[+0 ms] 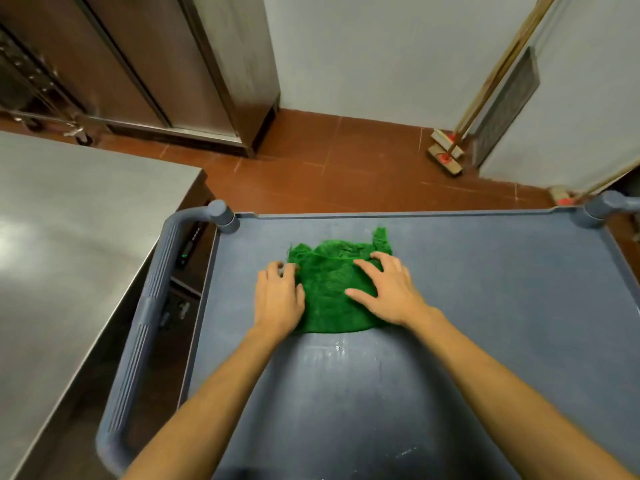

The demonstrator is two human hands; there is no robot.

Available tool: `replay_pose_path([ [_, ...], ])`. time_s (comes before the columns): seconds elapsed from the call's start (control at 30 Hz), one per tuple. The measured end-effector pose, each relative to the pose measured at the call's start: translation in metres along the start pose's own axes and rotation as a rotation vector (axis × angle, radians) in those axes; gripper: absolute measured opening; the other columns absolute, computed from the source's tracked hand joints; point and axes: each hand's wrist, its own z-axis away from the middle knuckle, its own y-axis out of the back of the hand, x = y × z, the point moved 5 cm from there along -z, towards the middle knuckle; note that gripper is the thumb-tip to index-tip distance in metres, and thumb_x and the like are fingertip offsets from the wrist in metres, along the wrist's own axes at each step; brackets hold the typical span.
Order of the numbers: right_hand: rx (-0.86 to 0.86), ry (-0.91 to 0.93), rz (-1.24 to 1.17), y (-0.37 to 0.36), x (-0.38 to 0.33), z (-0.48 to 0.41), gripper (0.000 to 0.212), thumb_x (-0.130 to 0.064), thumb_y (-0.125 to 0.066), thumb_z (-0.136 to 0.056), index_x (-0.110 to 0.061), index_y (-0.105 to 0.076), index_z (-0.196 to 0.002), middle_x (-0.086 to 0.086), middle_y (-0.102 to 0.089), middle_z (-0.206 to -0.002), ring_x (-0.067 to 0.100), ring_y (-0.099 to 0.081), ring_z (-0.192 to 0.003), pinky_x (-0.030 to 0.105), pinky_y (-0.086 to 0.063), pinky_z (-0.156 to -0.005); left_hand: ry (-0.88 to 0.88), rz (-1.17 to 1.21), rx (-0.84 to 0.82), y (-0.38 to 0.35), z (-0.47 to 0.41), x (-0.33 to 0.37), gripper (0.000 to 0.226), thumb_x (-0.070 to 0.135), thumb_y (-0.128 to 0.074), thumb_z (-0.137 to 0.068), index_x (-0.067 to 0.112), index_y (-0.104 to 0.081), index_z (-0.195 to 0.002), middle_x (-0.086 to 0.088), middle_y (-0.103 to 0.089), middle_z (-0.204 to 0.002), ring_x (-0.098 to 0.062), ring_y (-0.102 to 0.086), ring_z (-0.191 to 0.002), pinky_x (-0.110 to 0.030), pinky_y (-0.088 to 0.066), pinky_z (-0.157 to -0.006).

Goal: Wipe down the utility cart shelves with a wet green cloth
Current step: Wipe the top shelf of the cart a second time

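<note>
The green cloth [332,292] lies spread and rumpled on the cart's top shelf [502,306], out toward 12 o'clock from the person. It looks soft, limp and light. Being wet, it will likely cling to the shelf and bunch rather than glide, so a flat palm across its middle should drive it best, with a corner held to stop it folding.

The right hand [388,289] lies flat on the cloth's 3 o'clock half, fingers spread and straight, pressing down. The left hand [278,299] sits at the 9 o'clock edge with fingers bent. Blur hides whether they pinch the cloth or only touch it.
</note>
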Motion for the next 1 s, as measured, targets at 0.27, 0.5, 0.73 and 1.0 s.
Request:
replay_pose_path([
  [0.27,0.050,0.117,0.254,-0.026,0.002,-0.014,0.064,-0.055,-0.055,-0.091,-0.027,-0.041,-0.148,0.017,-0.037,-0.152,0.038,-0.035,-0.137,0.051,-0.035,-0.105,-0.303,-0.389,-0.275,-0.044,0.003,0.020,0.074,0.066,-0.047,-0.089,0.022,-0.042,-0.148,-0.019,-0.035,-0.154,-0.039,-0.037,-0.136,-0.047,-0.037,-0.107],
  [0.5,0.071,0.084,0.181,-0.024,-0.009,-0.007,0.042,-0.044,-0.048,-0.099,-0.024,-0.053,-0.135,0.013,-0.050,-0.123,0.033,-0.047,-0.111,0.043,-0.042,-0.087,-0.268,-0.385,-0.208,-0.044,0.001,0.037,0.041,0.042,-0.052,-0.099,0.017,-0.055,-0.131,-0.015,-0.046,-0.138,-0.036,-0.046,-0.121,-0.044,-0.042,-0.095],
  [0.73,0.023,0.061,0.161,-0.041,-0.013,0.029,0.039,-0.046,-0.045,-0.100,-0.028,-0.053,-0.133,0.010,-0.048,-0.121,0.030,-0.046,-0.112,0.040,-0.042,-0.087,-0.291,-0.379,-0.230,-0.048,0.036,0.035,0.035,0.039,-0.044,-0.102,0.018,-0.054,-0.128,-0.011,-0.045,-0.135,-0.032,-0.044,-0.119,-0.042,-0.041,-0.094],
  [1.0,-0.017,0.052,0.149,-0.057,-0.021,0.079,0.039,-0.049,-0.043,-0.100,-0.030,-0.053,-0.133,0.007,-0.048,-0.121,0.027,-0.045,-0.112,0.038,-0.043,-0.088,-0.298,-0.356,-0.235,-0.053,0.090,0.029,0.035,0.039,-0.043,-0.102,0.018,-0.055,-0.127,-0.010,-0.046,-0.133,-0.032,-0.045,-0.116,-0.042,-0.040,-0.094],
])
